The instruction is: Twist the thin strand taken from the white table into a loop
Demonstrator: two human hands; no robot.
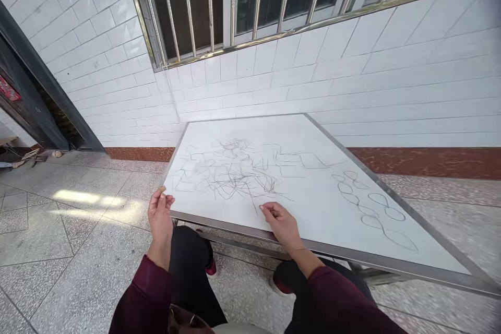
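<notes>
On the white tabletop (313, 209) lies a loose tangle of thin, dark, wire-like strands (237, 180), bent and crossing one another. Several strands at the right are shaped into chains of twisted loops (358, 201). My right hand (284, 224) is over the table's near side, thumb and fingers pinched together close to the end of one strand; whether anything is between them is too small to see. At the table's left corner, my left hand (159, 214) is raised with its fingers curled and fingertips pinched; anything held there cannot be made out.
The table has a grey metal rim (235, 227) and stands against a white tiled wall (250, 83). Above is a window with metal bars (256, 0). A dark door frame (50, 73) is at the left, over a speckled stone floor (97, 250). My knees are under the near edge.
</notes>
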